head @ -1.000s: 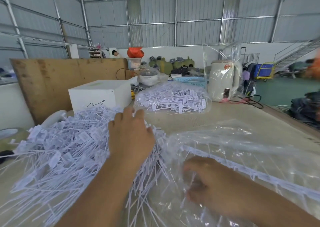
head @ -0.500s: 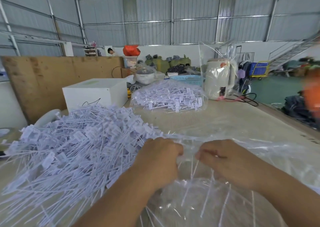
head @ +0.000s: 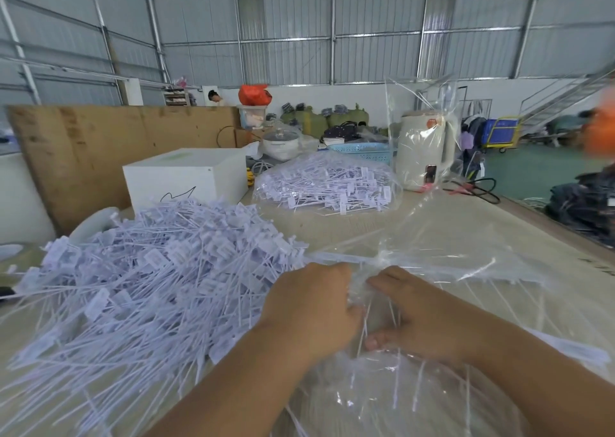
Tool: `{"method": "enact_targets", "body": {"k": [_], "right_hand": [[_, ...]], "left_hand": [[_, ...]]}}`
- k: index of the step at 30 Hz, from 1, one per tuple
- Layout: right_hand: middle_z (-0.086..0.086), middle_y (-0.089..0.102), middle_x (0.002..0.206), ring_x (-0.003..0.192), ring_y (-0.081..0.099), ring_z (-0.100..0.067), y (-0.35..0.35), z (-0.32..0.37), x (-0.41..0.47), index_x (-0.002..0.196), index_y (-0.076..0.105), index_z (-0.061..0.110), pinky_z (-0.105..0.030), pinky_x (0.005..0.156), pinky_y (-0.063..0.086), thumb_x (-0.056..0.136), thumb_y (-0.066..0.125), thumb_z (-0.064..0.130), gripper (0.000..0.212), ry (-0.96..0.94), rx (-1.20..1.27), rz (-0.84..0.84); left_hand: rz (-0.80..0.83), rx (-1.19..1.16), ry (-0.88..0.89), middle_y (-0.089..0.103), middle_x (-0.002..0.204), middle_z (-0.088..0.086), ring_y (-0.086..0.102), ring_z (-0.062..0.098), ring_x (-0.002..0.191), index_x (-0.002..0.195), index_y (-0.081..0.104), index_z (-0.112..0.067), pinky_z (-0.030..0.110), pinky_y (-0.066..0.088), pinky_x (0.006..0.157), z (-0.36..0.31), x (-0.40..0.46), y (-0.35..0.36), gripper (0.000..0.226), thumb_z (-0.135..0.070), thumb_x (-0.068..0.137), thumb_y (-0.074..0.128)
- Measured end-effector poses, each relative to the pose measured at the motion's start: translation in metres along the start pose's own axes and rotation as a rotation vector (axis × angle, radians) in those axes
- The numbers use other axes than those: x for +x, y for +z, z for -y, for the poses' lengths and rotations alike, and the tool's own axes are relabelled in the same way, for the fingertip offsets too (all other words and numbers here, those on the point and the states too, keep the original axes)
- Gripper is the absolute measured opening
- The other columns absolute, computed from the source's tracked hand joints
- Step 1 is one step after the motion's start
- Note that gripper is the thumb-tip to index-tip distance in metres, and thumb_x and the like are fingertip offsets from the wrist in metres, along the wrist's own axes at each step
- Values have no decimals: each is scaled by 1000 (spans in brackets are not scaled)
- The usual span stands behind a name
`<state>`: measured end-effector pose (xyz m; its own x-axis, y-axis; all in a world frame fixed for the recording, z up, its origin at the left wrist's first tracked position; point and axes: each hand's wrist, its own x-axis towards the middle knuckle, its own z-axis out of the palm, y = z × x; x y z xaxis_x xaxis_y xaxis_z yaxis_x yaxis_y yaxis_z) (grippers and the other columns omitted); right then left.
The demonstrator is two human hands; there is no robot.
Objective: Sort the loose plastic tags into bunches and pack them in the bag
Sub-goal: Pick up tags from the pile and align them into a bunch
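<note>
A big heap of loose white plastic tags (head: 133, 287) covers the left of the table. A clear plastic bag (head: 466, 270) lies crumpled at the centre and right, with a few tags visible through it. My left hand (head: 312, 306) and my right hand (head: 422, 316) sit close together at the bag's near part, fingers curled round the gathered film. Thin tag stems (head: 364, 330) stand between the two hands. Farther back lies a second clear bag filled with tags (head: 326, 183).
A white box (head: 186, 177) stands behind the heap, with a brown board (head: 100, 143) to its left. A cream kettle wrapped in plastic (head: 426, 150) and black cables (head: 479, 190) sit at the back right. A blue basket (head: 362, 150) and a pot (head: 283, 143) are behind.
My left hand left the tag heap and came over to the bag. Both hands now grip the film side by side, and the bag has bunched up between them.
</note>
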<state>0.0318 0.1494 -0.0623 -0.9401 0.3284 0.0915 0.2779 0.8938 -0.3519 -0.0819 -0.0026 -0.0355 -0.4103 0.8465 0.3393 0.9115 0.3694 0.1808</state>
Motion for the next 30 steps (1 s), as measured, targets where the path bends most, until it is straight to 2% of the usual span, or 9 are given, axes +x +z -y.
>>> {"method": "enact_targets", "body": {"k": [3,6,9,12,14,16,19,24,30], "right_hand": [[23,38,119,111,38,7,0,-6,8,134,45,37,-4,88,26,70,77,56,74,-69,11,-27],[20,39,126,118,37,5,0,-10,12,136,45,33,1,93,20,74,75,55,72,-110,12,-36],[19,38,126,120,38,1,0,-10,12,137,45,29,-13,102,30,82,67,54,65,-58,60,-93],[6,42,111,108,44,-16,2,-2,12,117,52,21,-31,92,41,91,50,55,43,53,-298,-346],[1,48,111,106,46,-21,4,5,15,112,51,19,-36,90,41,93,38,56,44,188,-530,-338],[-2,51,115,109,47,-24,9,10,20,117,51,19,-39,91,39,93,35,55,46,262,-566,-270],[-5,50,123,116,44,-28,14,13,29,126,43,18,-43,95,39,93,34,50,47,333,-524,-192],[-5,58,119,116,43,-27,9,17,37,120,45,15,-42,96,35,90,41,43,42,355,-508,-150],[-2,56,109,110,41,-26,-4,27,34,113,47,18,-40,92,33,88,41,36,31,242,-549,-230]], "left_hand": [[-28,34,-22,49,79,-9,57,22,85,92,42,-29,31,34,65,1,2,1,24,-45,88,58],[-72,54,-38,58,110,-4,57,22,103,113,52,-26,34,43,83,4,2,1,27,-38,90,58],[-78,47,-35,48,121,-4,48,20,112,128,46,-28,34,43,90,4,2,1,40,-24,90,57],[-144,-43,-24,34,124,-4,42,18,113,138,32,-29,30,43,81,1,4,4,62,-3,86,54],[-203,-61,11,31,119,-5,41,16,108,133,35,-30,27,42,73,-3,5,4,64,5,82,51],[-214,-61,45,31,115,-5,39,15,103,120,45,-28,26,38,65,-6,4,4,53,7,81,49],[-113,-27,92,34,116,-5,38,16,105,109,52,-23,27,37,66,-5,4,7,36,2,83,46],[11,1,113,42,117,-3,42,19,110,114,56,-23,33,43,90,-4,6,14,23,-19,93,46],[50,85,124,38,132,-3,37,22,119,127,43,-28,36,34,102,-6,5,33,40,-49,94,44]]}}
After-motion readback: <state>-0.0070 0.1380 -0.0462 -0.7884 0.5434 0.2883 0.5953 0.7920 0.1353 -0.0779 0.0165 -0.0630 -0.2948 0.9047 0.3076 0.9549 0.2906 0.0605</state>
